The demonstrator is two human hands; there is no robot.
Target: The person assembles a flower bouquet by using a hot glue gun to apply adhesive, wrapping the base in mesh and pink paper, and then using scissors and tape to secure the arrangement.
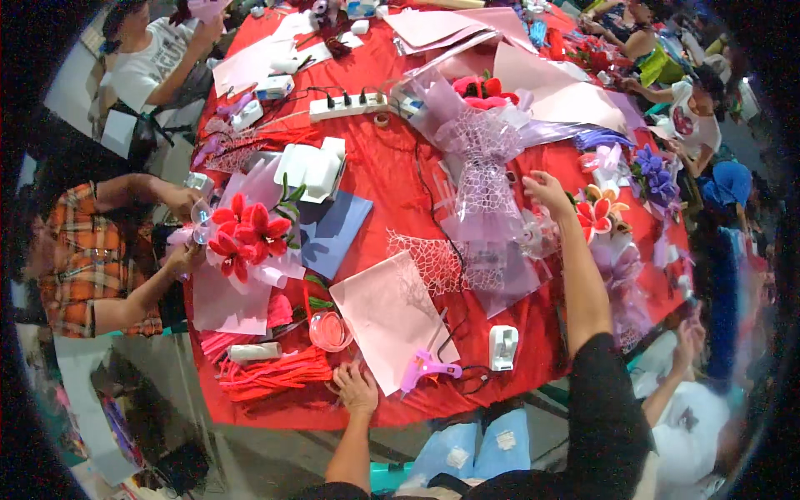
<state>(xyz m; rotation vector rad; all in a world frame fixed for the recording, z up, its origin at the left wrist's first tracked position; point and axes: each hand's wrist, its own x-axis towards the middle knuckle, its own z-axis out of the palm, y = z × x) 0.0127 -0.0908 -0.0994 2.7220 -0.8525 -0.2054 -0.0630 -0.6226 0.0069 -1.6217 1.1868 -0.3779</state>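
Observation:
My left hand (356,389) rests on the red tablecloth (300,417) near the front edge, beside red pipe cleaners (275,375) and a pink paper sheet (395,319). Over the right side of the table my right hand (547,192) reaches out, its fingers bent, with nothing visible in it. Left of it lies a bouquet (484,156) with red flowers, wrapped in lilac paper and white web-like mesh. A roll of clear ribbon (539,234) is just below that hand. A pink hot glue gun (428,370) and a white tape dispenser (503,348) lie near the front edge.
At left, a person in a plaid shirt (100,250) handles a bouquet of red pipe-cleaner flowers (250,231). A power strip (347,107) lies farther back, its cable crossing the table. Purple flowers (653,170) stand at right, where other people sit.

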